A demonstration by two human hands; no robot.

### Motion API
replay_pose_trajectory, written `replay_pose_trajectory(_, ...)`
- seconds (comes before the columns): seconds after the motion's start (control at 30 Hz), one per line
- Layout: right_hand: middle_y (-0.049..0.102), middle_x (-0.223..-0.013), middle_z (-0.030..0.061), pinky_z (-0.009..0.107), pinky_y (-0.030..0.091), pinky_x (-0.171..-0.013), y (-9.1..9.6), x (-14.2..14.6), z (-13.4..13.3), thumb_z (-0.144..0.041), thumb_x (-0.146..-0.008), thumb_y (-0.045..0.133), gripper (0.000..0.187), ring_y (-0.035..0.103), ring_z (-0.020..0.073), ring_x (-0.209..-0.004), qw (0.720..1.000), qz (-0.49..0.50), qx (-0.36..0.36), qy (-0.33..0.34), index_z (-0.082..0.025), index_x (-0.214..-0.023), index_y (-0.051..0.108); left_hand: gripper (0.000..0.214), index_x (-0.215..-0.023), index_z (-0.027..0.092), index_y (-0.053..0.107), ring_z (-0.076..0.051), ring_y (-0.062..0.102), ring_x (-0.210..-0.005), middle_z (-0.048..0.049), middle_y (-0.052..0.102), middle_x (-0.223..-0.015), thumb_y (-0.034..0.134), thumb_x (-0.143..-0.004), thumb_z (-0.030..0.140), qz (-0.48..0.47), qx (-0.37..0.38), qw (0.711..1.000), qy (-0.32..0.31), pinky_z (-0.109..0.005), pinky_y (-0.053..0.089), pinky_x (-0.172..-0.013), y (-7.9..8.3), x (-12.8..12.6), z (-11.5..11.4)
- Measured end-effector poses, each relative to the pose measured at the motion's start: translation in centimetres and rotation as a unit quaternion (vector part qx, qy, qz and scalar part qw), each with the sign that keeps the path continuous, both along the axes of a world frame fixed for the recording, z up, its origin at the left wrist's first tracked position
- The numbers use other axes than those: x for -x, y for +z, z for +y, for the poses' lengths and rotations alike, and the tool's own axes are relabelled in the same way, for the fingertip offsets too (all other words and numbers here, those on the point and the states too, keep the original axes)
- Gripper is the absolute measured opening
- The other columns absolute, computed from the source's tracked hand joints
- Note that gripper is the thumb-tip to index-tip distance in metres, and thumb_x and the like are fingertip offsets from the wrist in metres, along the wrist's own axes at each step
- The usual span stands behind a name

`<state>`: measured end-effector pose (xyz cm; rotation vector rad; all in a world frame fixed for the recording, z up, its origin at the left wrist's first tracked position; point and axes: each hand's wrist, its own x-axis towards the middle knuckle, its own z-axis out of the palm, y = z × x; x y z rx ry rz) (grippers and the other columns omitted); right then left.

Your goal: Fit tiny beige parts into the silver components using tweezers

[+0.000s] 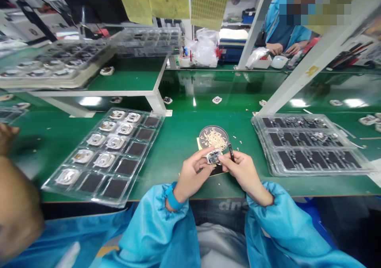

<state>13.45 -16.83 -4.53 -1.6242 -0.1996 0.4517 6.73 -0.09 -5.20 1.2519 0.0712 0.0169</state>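
Observation:
Over the front edge of the green bench, my left hand (193, 169) grips a small white housing with a circuit board (213, 157) between its thumb and fingers. My right hand (244, 169) is closed around a black pen-like tool, perhaps tweezers (231, 152), and its thumb and fingertip touch the housing's right side. Just beyond both hands is a round dark dish (205, 132) heaped with tiny cream-coloured pieces (216, 138). Part of a yellow paper (198, 143) shows under the dish. Which small part my right fingertips press is too small to make out.
On the left lies a clear tray (116, 173) with several white housings (104, 159). Stacked trays (297, 154) of dark parts lie on the right. A raised shelf (133, 81) and a slanted post (285, 62) rise behind. Another person's arm (18, 196) reaches in at left; a co-worker sits opposite.

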Motion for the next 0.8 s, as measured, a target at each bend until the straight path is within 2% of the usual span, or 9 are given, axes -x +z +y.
replay_pose_trajectory(0.13,0.057,-0.055,-0.0004,0.023,0.024,-0.045,-0.19,-0.03,-0.06,-0.05,-0.084,0.076,0.04,0.035,0.0052,-0.046,1.0,-0.004,-0.003,0.001,-0.013,-0.072,0.065,0.057,-0.14,0.01,0.056,-0.021,0.07,-0.105,-0.0179,0.067,-0.128,0.072,-0.086,0.019,-0.016,-0.035,0.999,0.014,-0.026,0.056,-0.087,-0.25,0.04,-0.28)
replay_pose_trajectory(0.27,0.056,-0.055,-0.0008,0.023,0.023,-0.046,-0.24,0.01,0.04,-0.051,-0.085,0.074,0.041,0.035,0.0051,-0.046,1.0,-0.01,-0.003,-0.007,-0.014,-0.07,0.063,0.049,-0.133,0.014,0.064,-0.02,0.071,-0.106,-0.0153,0.063,-0.134,0.074,-0.085,0.019,-0.05,-0.098,0.993,0.05,-0.024,0.059,-0.084,-0.65,-0.16,-0.52)
replay_pose_trajectory(0.43,0.054,-0.054,-0.0014,0.023,0.025,-0.047,-0.13,0.05,0.19,-0.051,-0.085,0.073,0.042,0.035,0.0056,-0.047,1.0,-0.013,0.003,-0.002,-0.014,-0.068,0.062,0.04,-0.127,0.02,0.07,-0.019,0.071,-0.107,-0.0096,0.066,-0.13,0.071,-0.087,0.019,-0.084,-0.18,0.976,0.095,-0.024,0.06,-0.087,-1.04,-0.45,-0.56)
replay_pose_trajectory(0.57,0.053,-0.055,-0.0011,0.024,0.032,-0.052,-0.22,-0.01,0.22,-0.052,-0.087,0.071,0.043,0.04,0.0074,-0.05,1.0,-0.013,0.002,0.009,-0.015,-0.067,0.06,0.038,-0.126,0.02,0.072,-0.017,0.072,-0.101,-0.0081,0.07,-0.126,0.071,-0.087,0.02,-0.087,-0.227,0.963,0.111,-0.024,0.06,-0.086,-0.78,-0.38,-0.47)
replay_pose_trajectory(0.67,0.06,-0.068,0.0008,0.024,0.039,-0.058,-0.41,-0.07,0.25,-0.048,-0.084,0.075,0.036,0.05,0.0102,-0.06,0.999,-0.05,0.021,-0.005,-0.015,-0.08,0.062,0.04,-0.126,0.019,0.072,-0.018,0.073,-0.096,-0.0089,0.072,-0.122,0.074,-0.086,0.023,-0.046,-0.191,0.975,0.1,-0.027,0.061,-0.087,-0.55,-0.27,-0.45)
replay_pose_trajectory(0.73,0.063,-0.082,0.0018,0.025,0.044,-0.064,-0.48,-0.09,0.28,-0.043,-0.081,0.079,0.036,0.056,0.0123,-0.071,0.995,-0.091,0.02,-0.029,-0.016,-0.099,0.062,0.046,-0.128,0.017,0.07,-0.02,0.074,-0.095,-0.0109,0.074,-0.118,0.077,-0.084,0.026,0.001,-0.112,0.991,0.075,-0.03,0.061,-0.087,-0.42,-0.26,-0.41)
replay_pose_trajectory(0.8,0.065,-0.093,0.0034,0.027,0.049,-0.072,-0.47,-0.11,0.32,-0.04,-0.082,0.079,0.041,0.06,0.0147,-0.082,0.993,-0.113,0.003,-0.025,-0.018,-0.11,0.06,0.053,-0.13,0.012,0.067,-0.022,0.074,-0.096,-0.0134,0.075,-0.112,0.08,-0.081,0.026,0.031,-0.026,0.998,0.05,-0.031,0.061,-0.087,-0.29,-0.31,-0.32)
